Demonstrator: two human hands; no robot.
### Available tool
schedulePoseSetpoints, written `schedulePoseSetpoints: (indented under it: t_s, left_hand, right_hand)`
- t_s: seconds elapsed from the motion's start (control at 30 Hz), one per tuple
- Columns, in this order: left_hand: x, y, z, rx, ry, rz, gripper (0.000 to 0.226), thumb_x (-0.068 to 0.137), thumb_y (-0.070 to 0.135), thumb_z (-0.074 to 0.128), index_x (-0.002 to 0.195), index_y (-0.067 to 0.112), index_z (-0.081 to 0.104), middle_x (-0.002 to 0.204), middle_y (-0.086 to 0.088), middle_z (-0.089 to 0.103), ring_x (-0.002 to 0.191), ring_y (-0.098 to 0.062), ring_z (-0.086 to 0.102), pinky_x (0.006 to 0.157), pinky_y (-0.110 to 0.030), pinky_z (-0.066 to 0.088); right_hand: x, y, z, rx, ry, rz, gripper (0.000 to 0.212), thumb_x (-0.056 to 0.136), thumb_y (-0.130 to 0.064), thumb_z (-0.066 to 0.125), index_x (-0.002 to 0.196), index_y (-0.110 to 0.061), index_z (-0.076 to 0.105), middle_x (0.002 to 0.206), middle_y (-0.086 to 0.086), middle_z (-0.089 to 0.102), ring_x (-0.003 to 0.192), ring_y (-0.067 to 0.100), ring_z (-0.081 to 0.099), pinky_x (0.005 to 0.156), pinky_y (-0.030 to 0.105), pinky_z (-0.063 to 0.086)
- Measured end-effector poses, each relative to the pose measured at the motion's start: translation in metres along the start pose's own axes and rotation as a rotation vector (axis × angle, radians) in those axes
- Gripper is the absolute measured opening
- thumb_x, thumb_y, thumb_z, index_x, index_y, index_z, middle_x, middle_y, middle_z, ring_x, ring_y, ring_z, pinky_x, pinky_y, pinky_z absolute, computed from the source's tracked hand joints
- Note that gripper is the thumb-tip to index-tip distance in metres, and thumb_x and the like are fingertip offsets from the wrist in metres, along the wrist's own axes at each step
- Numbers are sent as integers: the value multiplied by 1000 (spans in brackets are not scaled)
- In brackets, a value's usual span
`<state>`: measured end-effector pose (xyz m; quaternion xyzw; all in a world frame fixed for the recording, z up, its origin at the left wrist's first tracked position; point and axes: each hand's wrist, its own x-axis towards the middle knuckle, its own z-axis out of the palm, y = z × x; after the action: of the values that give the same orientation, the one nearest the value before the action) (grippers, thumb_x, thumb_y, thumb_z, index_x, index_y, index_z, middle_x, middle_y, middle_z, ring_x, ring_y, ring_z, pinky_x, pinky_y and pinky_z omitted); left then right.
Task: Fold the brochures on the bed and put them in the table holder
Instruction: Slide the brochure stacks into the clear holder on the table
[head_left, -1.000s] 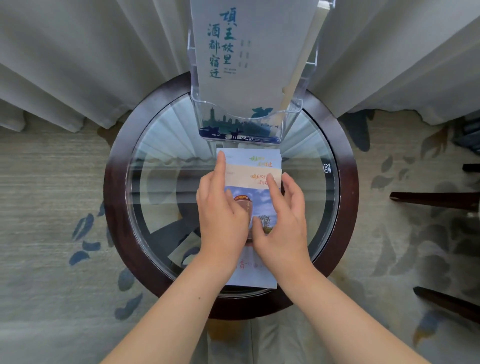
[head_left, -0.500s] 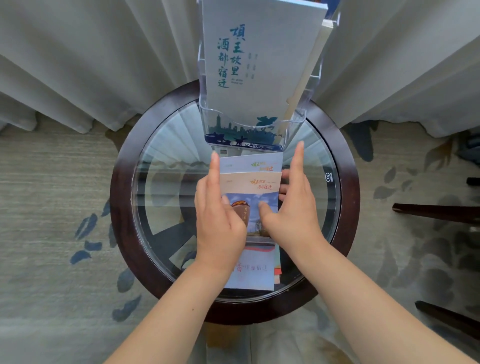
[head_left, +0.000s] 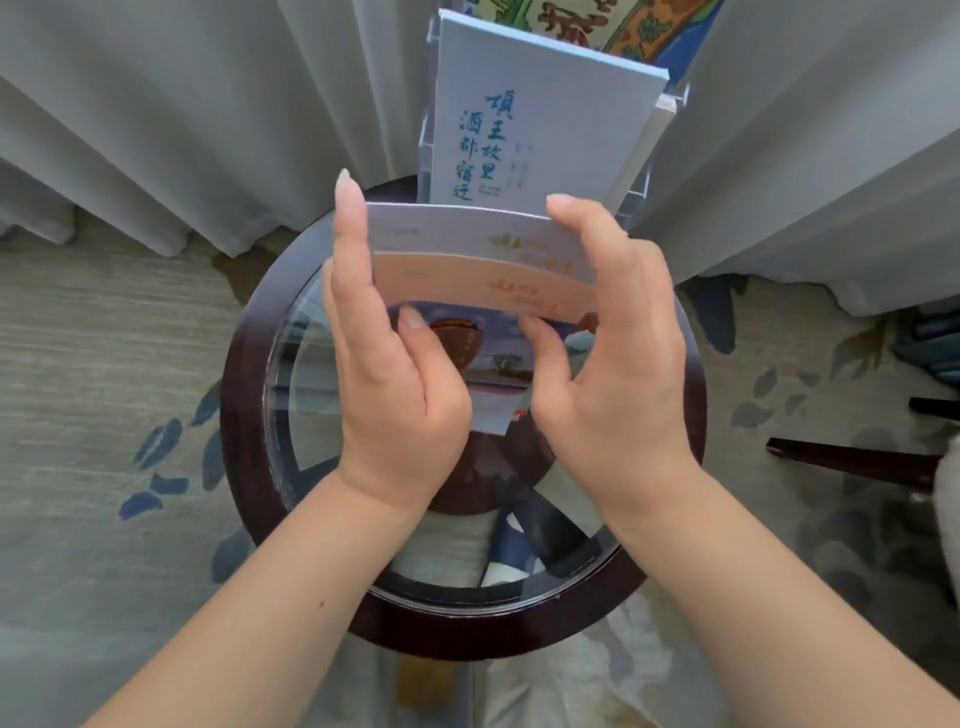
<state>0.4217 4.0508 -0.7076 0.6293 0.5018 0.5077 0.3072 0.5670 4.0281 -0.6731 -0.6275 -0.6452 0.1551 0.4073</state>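
A stack of folded brochures (head_left: 478, 270) is held in the air above the round glass-topped table (head_left: 244, 374), its pale and peach top edges fanned. My left hand (head_left: 384, 364) grips the stack's left side with the thumb on its front. My right hand (head_left: 613, 353) holds the right side the same way. Just behind the stack stands the clear table holder (head_left: 636, 171), with a white brochure (head_left: 540, 130) bearing blue Chinese writing upright in it and a colourful one behind that.
Grey curtains (head_left: 182, 130) hang behind the table on both sides. Patterned carpet (head_left: 104, 415) surrounds the table. Dark chair legs (head_left: 852, 460) reach in at the right.
Both hands have lifted the brochure stack off the glass top and raised it toward the holder. The camera has moved closer to the table.
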Motion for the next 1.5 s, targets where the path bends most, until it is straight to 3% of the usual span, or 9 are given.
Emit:
schedulePoseSetpoints:
  t_s: [0.07,0.3,0.53,0.7,0.87,0.93,1.1,1.3,1.5]
  left_hand:
    - [-2,4,-5,-6,-17,25,74,90,-20,40,153,5,9,131,-42,39,117,-49,49,98,-56,48]
    - [-18,-4,-10,-43,-57,-7,80,80,-21,51,146,6,16,126,-29,44,109,-28,56,90,-31,51]
    - [-14,6,-10,5,-69,-32,88,84,-8,60,154,13,12,132,-49,34,119,-57,48,94,-63,48]
    - [1,20,-15,-25,50,153,74,90,2,63,146,10,15,115,-23,42,97,-28,51,88,-34,47]
    - [-6,19,-18,-19,1,103,69,92,-7,52,146,14,16,110,-26,45,100,-34,51,96,-43,45]
    - [-10,13,-21,70,-46,118,65,91,-8,54,146,10,24,112,-24,48,106,-31,53,98,-38,45]
    - [-13,1,-28,258,-130,203,51,90,-7,63,136,5,45,116,-26,51,119,-12,46,105,-20,37]
    - [-12,-13,-31,204,-118,228,74,91,-3,68,143,18,21,111,-24,57,102,-31,61,96,-32,50]
    - [-9,-8,-33,262,-107,250,71,91,-5,64,144,22,25,111,-15,55,97,-20,59,94,-11,43]
  right_hand:
    - [-6,-1,0,17,23,-24,68,82,16,72,141,-8,49,112,17,55,105,5,48,94,10,40]
    - [-31,6,11,37,-25,16,63,88,12,70,137,-19,47,114,14,56,109,5,51,97,11,40]
    - [-22,0,7,32,24,-38,58,87,21,66,132,-14,53,109,18,61,107,2,50,97,8,42]
    - [-7,-12,-6,77,100,-150,41,97,11,60,130,-12,53,105,21,62,103,11,56,93,19,48]
    - [-17,-10,1,74,28,-85,44,93,15,62,125,-14,56,102,19,58,97,22,58,86,32,52]
    - [-23,-6,7,63,-5,-57,52,90,20,62,126,-16,56,102,17,55,97,23,56,86,35,53]
    - [-31,1,14,21,-1,-65,54,91,18,57,132,-18,56,105,15,49,101,19,52,95,28,49]
    - [-26,-4,10,30,17,-120,54,89,21,52,128,-15,59,99,18,51,97,14,50,88,25,49]
    - [-17,-12,1,12,45,-130,51,91,15,45,127,-17,59,99,16,50,98,10,48,87,22,48]
